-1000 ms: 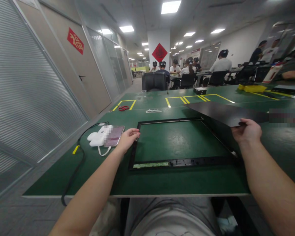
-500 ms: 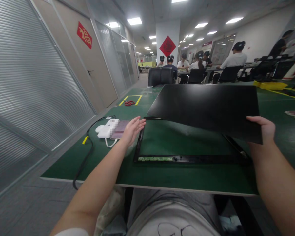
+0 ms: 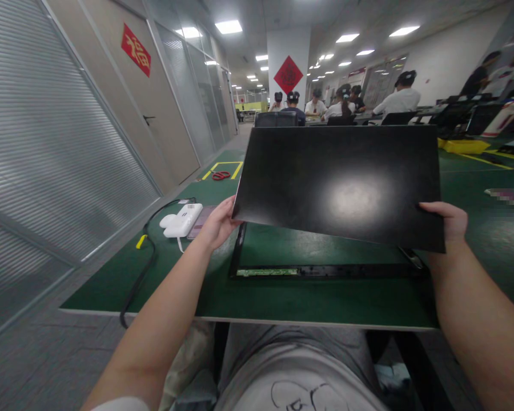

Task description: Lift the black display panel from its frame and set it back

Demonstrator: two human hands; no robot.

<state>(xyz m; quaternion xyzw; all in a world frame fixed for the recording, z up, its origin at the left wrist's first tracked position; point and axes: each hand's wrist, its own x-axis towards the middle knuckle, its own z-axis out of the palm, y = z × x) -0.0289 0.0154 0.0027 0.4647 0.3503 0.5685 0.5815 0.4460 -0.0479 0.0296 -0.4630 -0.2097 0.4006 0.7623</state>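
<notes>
A large glossy black screen panel (image 3: 300,177) is held up in front of me, tilted, with a bright reflection on its face. My right hand (image 3: 452,220) grips its lower right edge, thumb on the front and fingers hidden behind. At its lower left corner my left hand (image 3: 220,224) takes hold of the edge, the fingertips partly covered by the panel. Beneath it lies a thin black frame (image 3: 346,272) on the green table, with a strip of green circuit board (image 3: 268,272) along its near side. The panel hides the frame's far side.
A white device (image 3: 182,221) with a cable lies left of the frame, beside a blurred flat item (image 3: 201,220). A black cable (image 3: 148,274) hangs over the table edge. Red-handled scissors (image 3: 221,175) lie near yellow tape. A yellow object (image 3: 462,146) sits far right. People sit beyond.
The panel has swung up to face me more fully and its left side has come nearer. My left hand, spread and apart from it before, now holds its left corner.
</notes>
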